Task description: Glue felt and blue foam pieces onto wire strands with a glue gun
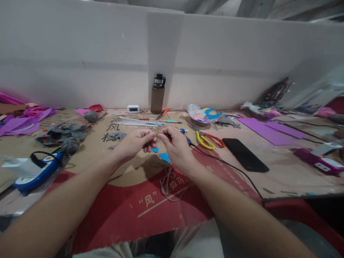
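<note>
Left hand [142, 142]: held above the cardboard, thumb and forefinger drawn together in a pinch.
Right hand [174, 144]: beside the left, fingertips likewise pinched and almost meeting the other hand's.
Grip: closed at the tips on both hands; anything between them is too fine to make out.
Blue pieces [164, 157]: two noted, just below and between the hands, one lying nearer each hand.
Grey cord [168, 179]: loosely looped below the right hand; its upper end possibly runs up behind that hand, view unclear.
Cardboard [113, 215]: tan and red, printed with characters, lying on the worktop [279, 175].
Right side: yellow-and-red-handled tool [204, 141], black phone [245, 154], purple sheets [266, 130].
Left side: blue power strip [40, 177], grey bundles.
Rear: bottle [158, 97] upright before the wall.
</note>
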Demonstrator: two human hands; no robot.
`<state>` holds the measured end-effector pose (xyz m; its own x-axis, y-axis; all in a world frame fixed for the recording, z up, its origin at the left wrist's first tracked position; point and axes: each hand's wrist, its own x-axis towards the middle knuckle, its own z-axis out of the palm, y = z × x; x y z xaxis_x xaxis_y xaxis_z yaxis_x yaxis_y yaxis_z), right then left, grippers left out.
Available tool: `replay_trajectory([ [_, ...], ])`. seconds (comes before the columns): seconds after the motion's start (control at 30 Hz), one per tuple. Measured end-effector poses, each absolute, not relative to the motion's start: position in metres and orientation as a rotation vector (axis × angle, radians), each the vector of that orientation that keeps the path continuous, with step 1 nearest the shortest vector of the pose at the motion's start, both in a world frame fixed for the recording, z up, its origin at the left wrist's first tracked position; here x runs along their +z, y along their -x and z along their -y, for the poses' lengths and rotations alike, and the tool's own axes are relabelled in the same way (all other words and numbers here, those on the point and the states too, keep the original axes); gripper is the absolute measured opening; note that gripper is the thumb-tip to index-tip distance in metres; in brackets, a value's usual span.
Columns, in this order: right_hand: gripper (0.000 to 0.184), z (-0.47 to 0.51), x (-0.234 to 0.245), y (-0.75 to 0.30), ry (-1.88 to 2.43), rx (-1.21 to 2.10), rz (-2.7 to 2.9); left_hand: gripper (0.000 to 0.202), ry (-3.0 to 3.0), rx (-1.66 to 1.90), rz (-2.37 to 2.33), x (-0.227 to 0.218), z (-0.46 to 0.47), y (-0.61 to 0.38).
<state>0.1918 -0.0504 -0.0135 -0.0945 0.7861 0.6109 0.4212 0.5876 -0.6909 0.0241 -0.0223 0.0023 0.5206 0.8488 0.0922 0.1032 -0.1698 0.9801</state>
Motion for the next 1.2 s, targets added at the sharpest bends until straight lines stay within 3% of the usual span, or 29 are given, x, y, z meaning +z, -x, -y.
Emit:
replay_trajectory([
  [0.4, 0.018, 0.053, -0.009, -0.191, 1.042, 0.435, 1.704, 0.018, -1.732, 0.946, -0.910, 0.006, 0.031, -0.029],
  [0.8, 0.020, 0.037, -0.016, -0.194, 1.100, 0.775, 1.521, 0.030, -1.476, 0.963, -0.981, -0.008, 0.012, -0.023],
  [1.07, 0.019, 0.035, -0.016, -0.198, 1.178, 0.640, 1.594, 0.028, -2.479, 0.654, -1.351, -0.024, 0.009, -0.029],
  [1.2, 0.017, 0.033, -0.016, -0.199, 1.238, 0.616, 1.626, 0.027, -2.647, 0.428, -1.325, -0.030, 0.013, -0.035],
])
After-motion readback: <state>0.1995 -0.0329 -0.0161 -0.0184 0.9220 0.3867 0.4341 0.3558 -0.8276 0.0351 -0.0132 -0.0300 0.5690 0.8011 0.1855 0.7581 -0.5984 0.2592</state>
